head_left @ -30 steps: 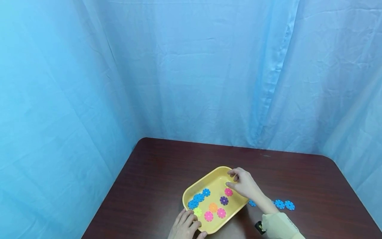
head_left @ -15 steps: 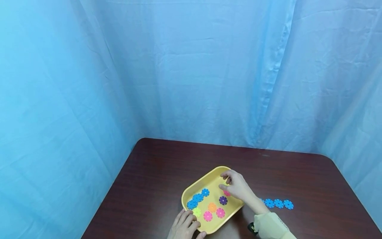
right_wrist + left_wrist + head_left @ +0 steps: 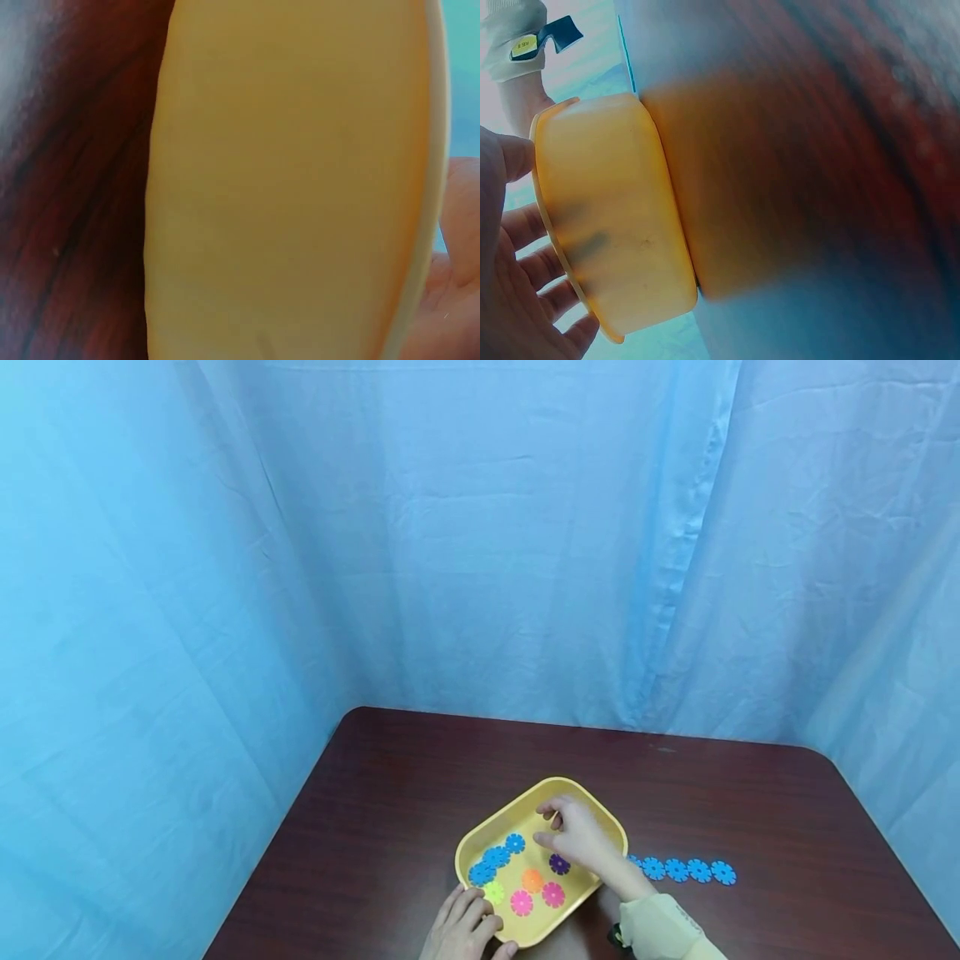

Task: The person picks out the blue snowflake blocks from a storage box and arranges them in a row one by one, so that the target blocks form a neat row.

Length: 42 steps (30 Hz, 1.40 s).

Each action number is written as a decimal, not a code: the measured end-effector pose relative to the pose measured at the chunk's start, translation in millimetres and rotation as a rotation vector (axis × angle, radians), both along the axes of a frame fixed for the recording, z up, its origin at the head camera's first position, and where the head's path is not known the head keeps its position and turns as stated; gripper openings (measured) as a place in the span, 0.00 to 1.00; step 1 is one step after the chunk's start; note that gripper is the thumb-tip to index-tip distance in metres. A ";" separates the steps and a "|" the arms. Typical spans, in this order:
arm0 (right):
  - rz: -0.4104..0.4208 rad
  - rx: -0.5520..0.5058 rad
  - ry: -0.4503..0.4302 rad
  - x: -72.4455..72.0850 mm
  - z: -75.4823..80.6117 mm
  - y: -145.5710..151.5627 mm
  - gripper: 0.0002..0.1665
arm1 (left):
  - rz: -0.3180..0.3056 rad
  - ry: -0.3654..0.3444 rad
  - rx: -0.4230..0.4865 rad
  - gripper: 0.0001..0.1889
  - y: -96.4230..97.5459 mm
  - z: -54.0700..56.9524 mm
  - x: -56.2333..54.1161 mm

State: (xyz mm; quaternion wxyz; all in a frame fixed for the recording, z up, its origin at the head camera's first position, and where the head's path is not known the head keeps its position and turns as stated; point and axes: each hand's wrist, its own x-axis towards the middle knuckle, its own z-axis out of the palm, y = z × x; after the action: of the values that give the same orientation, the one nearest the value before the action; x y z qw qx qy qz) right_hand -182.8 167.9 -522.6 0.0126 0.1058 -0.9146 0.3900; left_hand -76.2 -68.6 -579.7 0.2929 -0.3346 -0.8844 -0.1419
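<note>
In the head view, a yellow plastic tray [image 3: 480,827] holds notched snowflake discs: several blue ones [image 3: 496,857], a yellow-green one [image 3: 494,892], an orange one [image 3: 532,881], two pink ones [image 3: 522,903] and a purple one [image 3: 559,863]. My left hand [image 3: 467,927] holds the near-left rim, fingers hooked over it; the left wrist view shows the tray wall [image 3: 615,217] under that hand. Over the tray's right half hovers my right hand [image 3: 577,837], thumb and fingers apart with nothing seen between them. It covers part of the tray floor.
A row of blue snowflake discs [image 3: 677,870] lies on the dark brown table [image 3: 405,760], just right of the tray and partly behind the right forearm. Light blue curtains [image 3: 480,543] surround the table's far and side edges.
My right hand has moved left and slightly down over the tray, covering a pink disc and a yellow-green one. More of the blue row is uncovered. The left hand has stayed put.
</note>
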 end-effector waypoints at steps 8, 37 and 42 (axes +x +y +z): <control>0.026 0.011 0.005 0.0 -7.4 -7.1 0.19 | -0.006 0.049 0.008 0.14 -0.6 -3.2 -1.2; 0.101 0.077 -0.010 -5.2 -30.7 -28.2 0.19 | -0.020 0.030 -0.004 0.14 -0.6 -0.6 -1.4; 0.109 0.120 0.008 -7.0 -32.3 -31.1 0.19 | -0.011 0.017 -0.011 0.14 -0.9 0.8 -1.1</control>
State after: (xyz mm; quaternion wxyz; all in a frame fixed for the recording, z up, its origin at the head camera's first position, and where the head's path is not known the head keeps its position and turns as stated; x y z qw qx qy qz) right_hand -189.9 136.7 -554.9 -0.0116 0.1577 -0.9292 0.3340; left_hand -77.3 -69.5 -578.9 0.2980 -0.3422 -0.8807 -0.1358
